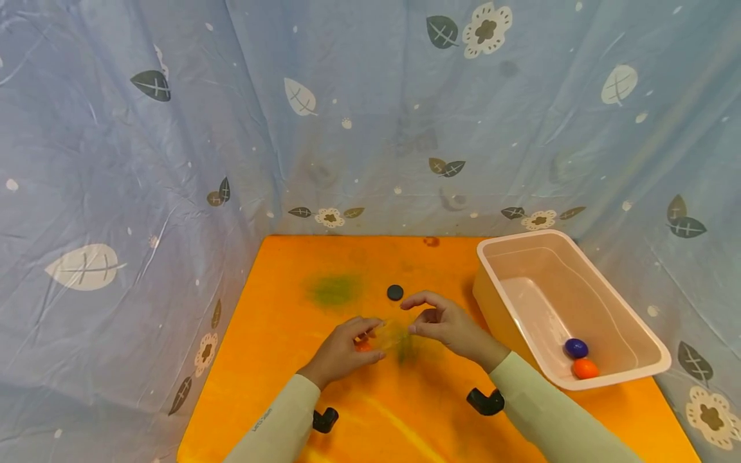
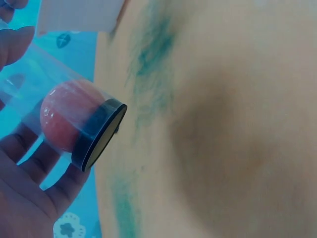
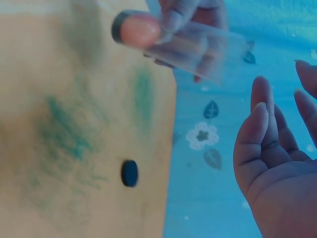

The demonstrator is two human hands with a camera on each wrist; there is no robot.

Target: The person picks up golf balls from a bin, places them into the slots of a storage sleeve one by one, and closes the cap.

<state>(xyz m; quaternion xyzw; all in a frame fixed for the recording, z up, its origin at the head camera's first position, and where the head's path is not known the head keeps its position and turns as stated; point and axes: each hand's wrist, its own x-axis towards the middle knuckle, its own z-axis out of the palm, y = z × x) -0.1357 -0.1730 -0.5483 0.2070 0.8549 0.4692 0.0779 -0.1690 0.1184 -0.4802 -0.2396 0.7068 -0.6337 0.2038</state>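
My left hand (image 1: pixel 346 347) grips a clear plastic tube (image 3: pixel 213 57) above the table. One end of the tube carries a black cap (image 2: pixel 101 134), and an orange-red ball (image 2: pixel 67 116) sits inside against it. The other end has no cap in the right wrist view. Beside that end is my right hand (image 1: pixel 451 326), its fingers loosely bent and apart, with nothing in them. A loose black round cap (image 1: pixel 395 292) lies on the table just beyond the hands.
On the right stands a pale pink bin (image 1: pixel 509 289) with a purple ball (image 1: pixel 576 348) and an orange ball (image 1: pixel 586 368) in it. Green smudges (image 1: pixel 336 290) mark the orange table (image 1: pixel 278 308). A patterned blue curtain (image 1: pixel 370 128) surrounds the table's back and sides.
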